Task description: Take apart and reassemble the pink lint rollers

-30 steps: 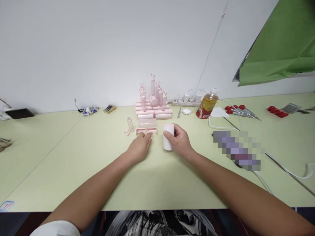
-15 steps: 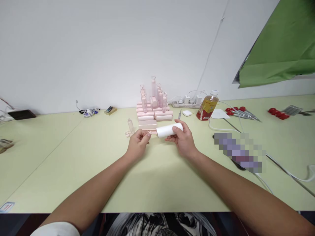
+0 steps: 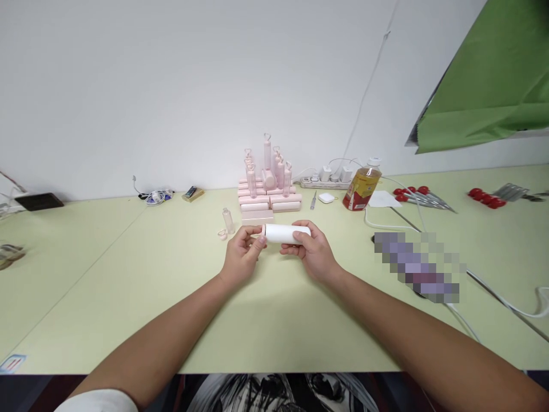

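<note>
Far L on desk [image 3: 128, 297]: black slab-like device [image 3: 39, 201] nr wall; at front edge, sm. tag [image 3: 12, 364], white w/ blue border, red strokes approx. like "11". Further along, coiled white cable [image 3: 156, 198], then sm. yellowish block [image 3: 193, 195] w/ dark item on top. Nr ctr-L: see-through pinkish bottle [image 3: 229, 220], w/ pink loop piece [image 3: 222, 234] just beside.

Ctr: L hand [image 3: 243, 252] pinching pink end piece [image 3: 263, 230] betw. thumb + fingers, at L end of white cylinder [image 3: 281, 233]. Held approx. horiz. over desk, in front of pink boxes [image 3: 285, 205]: smooth, plain matte-looking wall, rounded R end, thin dark gap showing at pink L end; no legible print on visible side. R hand [image 3: 315, 249] wrapped round R end, thumb on near side, fingers curled under. Behind, on + among stacked boxes: pink bottles [image 3: 267, 154] w/ loop tops, upright.

To R: slim tool [image 3: 313, 200], white square pad [image 3: 326, 198], power strip [image 3: 311, 183] w/ white plugs, amber drink bottle [image 3: 361, 189] w/ red/yellow label, lettering too sm. to read. Far R: red-handled tools [image 3: 422, 194], pixelated purple item [image 3: 416, 269], green cloth [image 3: 489, 86] above.
</note>
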A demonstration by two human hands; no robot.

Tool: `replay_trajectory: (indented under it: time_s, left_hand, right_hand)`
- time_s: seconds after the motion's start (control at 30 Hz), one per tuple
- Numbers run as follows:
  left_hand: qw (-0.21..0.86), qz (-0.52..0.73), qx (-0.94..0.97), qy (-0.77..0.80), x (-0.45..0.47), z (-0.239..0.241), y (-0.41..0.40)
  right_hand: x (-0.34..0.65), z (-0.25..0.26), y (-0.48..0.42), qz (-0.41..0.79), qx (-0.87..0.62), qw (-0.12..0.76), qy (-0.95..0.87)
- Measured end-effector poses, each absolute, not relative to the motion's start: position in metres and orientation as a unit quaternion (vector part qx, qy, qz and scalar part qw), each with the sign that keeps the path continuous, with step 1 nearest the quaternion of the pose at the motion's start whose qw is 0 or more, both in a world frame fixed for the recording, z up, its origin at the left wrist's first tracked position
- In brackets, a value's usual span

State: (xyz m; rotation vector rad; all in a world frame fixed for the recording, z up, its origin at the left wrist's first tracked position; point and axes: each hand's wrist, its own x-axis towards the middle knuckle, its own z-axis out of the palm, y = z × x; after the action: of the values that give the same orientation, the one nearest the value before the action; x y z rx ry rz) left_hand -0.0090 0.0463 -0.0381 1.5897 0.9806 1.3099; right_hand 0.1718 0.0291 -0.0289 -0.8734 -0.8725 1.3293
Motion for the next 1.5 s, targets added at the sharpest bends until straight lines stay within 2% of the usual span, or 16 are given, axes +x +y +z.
replay_trajectory:
  time_s: [0.2,0.4,0.5,0.57,0.67,0.77,0.9,1.1,1.23,1.4,1.5]
  left_hand:
    - [0.397,0.504,0.652,0.404,-0.010,-0.038,0.047]
    - [0.296,0.559,0.628,0.453,-0.011,-0.033,0.049]
    - [0.310,0.545,0.628,0.461,-0.008,-0.036,0.052]
    - [0.306,0.512,0.650,0.470,-0.007,-0.036,0.054]
    - [0.210,0.450,0.718,0.487,-0.012,-0.031,0.054]
    - [0.110,0.320,0.782,0.524,-0.020,-0.023,0.052]
    - [0.068,0.187,0.827,0.525,-0.021,-0.023,0.051]
    - [0.107,0.130,0.860,0.481,-0.014,-0.033,0.055]
    - [0.145,0.200,0.866,0.436,-0.018,-0.031,0.051]
    - [0.305,0.334,0.770,0.451,-0.018,-0.035,0.055]
    - [0.363,0.398,0.712,0.450,-0.018,-0.035,0.060]
  right_hand:
    - [0.171,-0.026,0.030,0.596,-0.379,0.610,-0.359]
    - [0.177,-0.025,0.039,0.594,-0.386,0.651,-0.274]
    - [0.181,-0.026,0.044,0.595,-0.382,0.658,-0.259]
    - [0.183,-0.025,0.046,0.588,-0.389,0.660,-0.260]
    - [0.186,-0.024,0.047,0.559,-0.398,0.675,-0.270]
    - [0.188,-0.024,0.047,0.543,-0.403,0.681,-0.282]
    - [0.186,-0.025,0.047,0.541,-0.411,0.673,-0.293]
    - [0.182,-0.028,0.046,0.551,-0.407,0.661,-0.306]
    - [0.181,-0.029,0.046,0.557,-0.406,0.659,-0.302]
    - [0.181,-0.030,0.045,0.557,-0.407,0.656,-0.307]
    - [0.181,-0.031,0.045,0.561,-0.415,0.646,-0.311]
